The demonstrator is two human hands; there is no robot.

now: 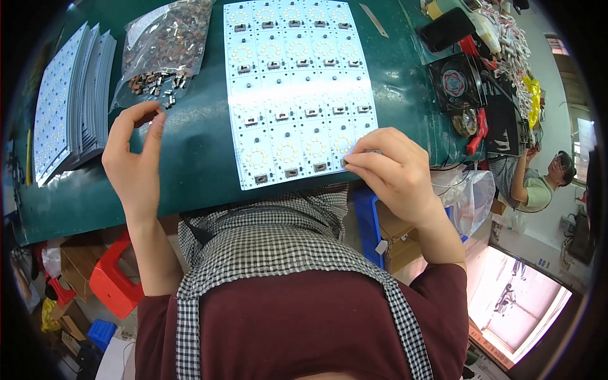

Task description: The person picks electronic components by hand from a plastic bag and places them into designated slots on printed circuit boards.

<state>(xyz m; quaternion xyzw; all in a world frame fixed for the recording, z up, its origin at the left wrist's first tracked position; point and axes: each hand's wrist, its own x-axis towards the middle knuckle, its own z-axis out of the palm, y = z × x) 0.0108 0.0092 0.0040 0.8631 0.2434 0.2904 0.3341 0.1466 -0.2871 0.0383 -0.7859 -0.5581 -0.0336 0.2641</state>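
Note:
A white circuit board panel (297, 130) lies on the green table in front of me. It carries rings of small yellowish LEDs and rows of small slide switches (291, 172). At the panel's near right corner, my right hand (396, 171) pinches a slide switch against the board; its fingers hide most of that switch. Left of the panel, my left hand (134, 142) is raised with thumb and forefinger tips together; anything between them is too small to make out. Just beyond those fingertips, loose switches (170, 98) spill from the mouth of a clear plastic bag (168, 38).
Stacked white panels (69, 107) stand at the left. A blade (373, 20) lies beyond the panel. At right are a black fan (453, 82), a dark phone-like slab (446, 30) and a pile of white wired parts (510, 50). Another person (535, 180) sits farther right.

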